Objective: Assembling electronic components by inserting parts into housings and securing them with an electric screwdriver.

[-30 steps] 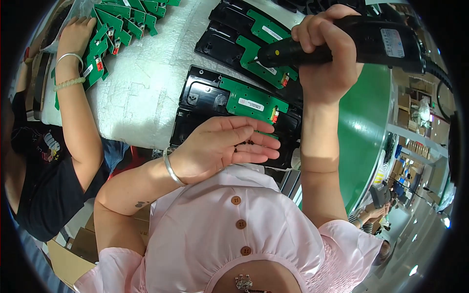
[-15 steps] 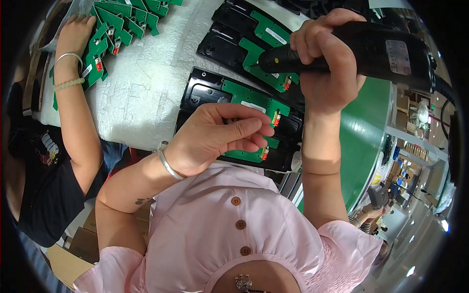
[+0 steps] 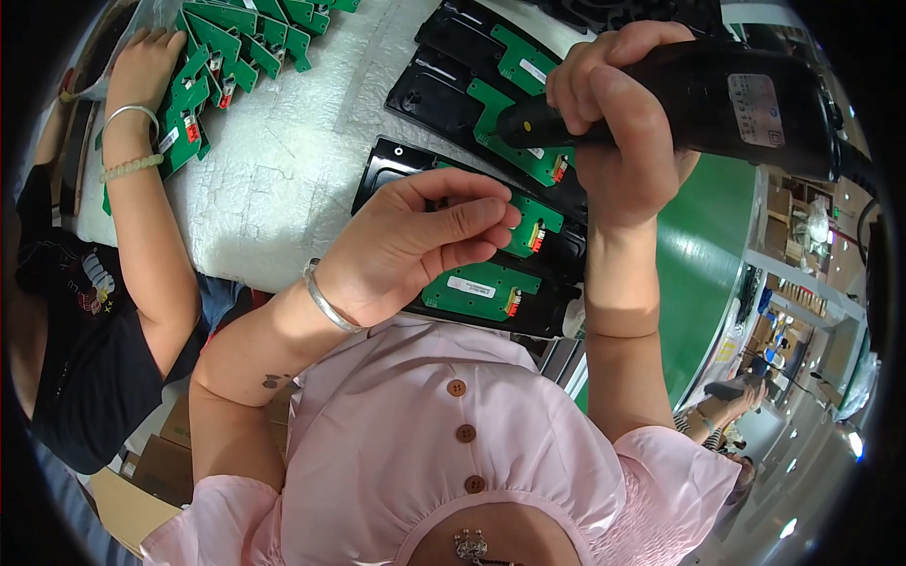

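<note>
My right hand (image 3: 630, 141) is wrapped round a black corded electric screwdriver (image 3: 713, 99), held almost level. Its nose points left, over a green circuit board (image 3: 491, 99) lying in a black plastic panel (image 3: 425, 90); the bit's contact is hard to make out. My left hand (image 3: 406, 241) hovers over the nearer panels, thumb and fingertips pinched together; anything between them is too small to tell. Partly under those fingers lies another board (image 3: 528, 212) with a red-and-white connector (image 3: 537, 237). The nearest board (image 3: 472, 291) carries a white label.
Several loose green boards (image 3: 217, 42) are heaped at the far left, with a co-worker's hand (image 3: 146, 71) on them. White foam sheeting (image 3: 283, 179) covers the table there. A green surface (image 3: 703, 255) lies right of my right forearm. The screwdriver's cable (image 3: 861, 212) hangs at the right.
My left hand has shifted slightly up and left, uncovering more of the nearest board. The screwdriver has moved a little left. The panels have shifted slightly to the right.
</note>
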`<state>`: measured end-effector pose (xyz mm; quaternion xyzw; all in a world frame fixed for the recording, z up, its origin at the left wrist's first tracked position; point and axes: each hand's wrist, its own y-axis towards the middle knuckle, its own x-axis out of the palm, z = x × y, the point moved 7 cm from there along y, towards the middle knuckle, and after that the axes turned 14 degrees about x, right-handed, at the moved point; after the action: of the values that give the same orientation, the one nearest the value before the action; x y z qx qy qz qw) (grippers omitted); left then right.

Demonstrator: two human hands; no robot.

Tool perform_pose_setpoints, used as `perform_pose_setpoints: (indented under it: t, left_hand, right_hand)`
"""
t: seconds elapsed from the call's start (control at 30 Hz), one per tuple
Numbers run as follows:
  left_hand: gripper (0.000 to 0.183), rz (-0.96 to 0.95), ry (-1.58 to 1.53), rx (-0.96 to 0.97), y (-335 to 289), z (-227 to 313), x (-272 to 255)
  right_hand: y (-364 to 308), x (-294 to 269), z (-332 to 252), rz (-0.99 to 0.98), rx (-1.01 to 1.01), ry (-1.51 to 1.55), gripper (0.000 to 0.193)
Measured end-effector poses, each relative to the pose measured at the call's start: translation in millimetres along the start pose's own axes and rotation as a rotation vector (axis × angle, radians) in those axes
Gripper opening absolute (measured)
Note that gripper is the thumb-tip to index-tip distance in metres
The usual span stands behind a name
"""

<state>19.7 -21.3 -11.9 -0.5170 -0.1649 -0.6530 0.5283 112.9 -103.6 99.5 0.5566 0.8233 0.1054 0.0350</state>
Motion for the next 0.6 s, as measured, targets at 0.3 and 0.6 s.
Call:
perform_pose_setpoints:
  t: [0.3,0.6]
  left_hand:
    - [0.017,-0.021,-0.149,0.042,9.9,-4.6,1.6]
    - [0.022,-0.121,-0.352,0.009,11.0,-17.1,9.8]
  right_hand:
    - [-41.7,-5.9,-81.6,-0.088,-0.206,0.449,0.022]
    - [-50.7,-2.3,-88.6,-0.215,-0.007,0.225,0.027]
